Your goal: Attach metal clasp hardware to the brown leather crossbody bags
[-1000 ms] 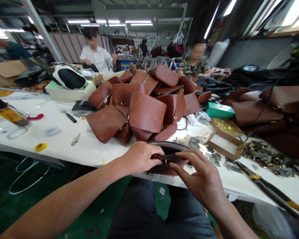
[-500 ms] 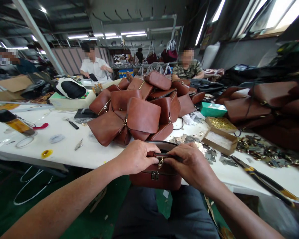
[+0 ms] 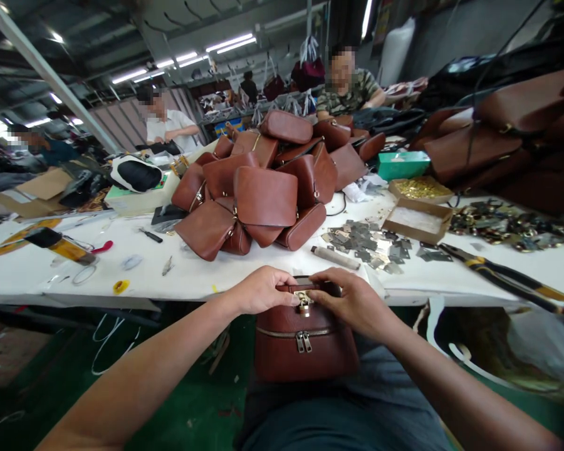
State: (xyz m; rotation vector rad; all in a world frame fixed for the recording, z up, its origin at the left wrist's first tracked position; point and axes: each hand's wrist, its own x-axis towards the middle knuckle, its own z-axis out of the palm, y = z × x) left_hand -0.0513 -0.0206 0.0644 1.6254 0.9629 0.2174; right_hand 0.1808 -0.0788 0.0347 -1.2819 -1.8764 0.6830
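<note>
Reddish brown on the held bag [image 3: 305,366], gold on its padlock [image 3: 304,307]. Beyond the held bag, white on the table [image 3: 145,282], camouflage on a shirt [image 3: 350,100]; to its right, black and yellow on the pliers [image 3: 474,261].

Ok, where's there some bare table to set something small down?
Bare tabletop shows between the right hand, metal plates and pliers. Another strip lies between the left hand and a small tool, apart from a yellow scrap. It's crowded around the piled bags and the hardware heap.
</note>
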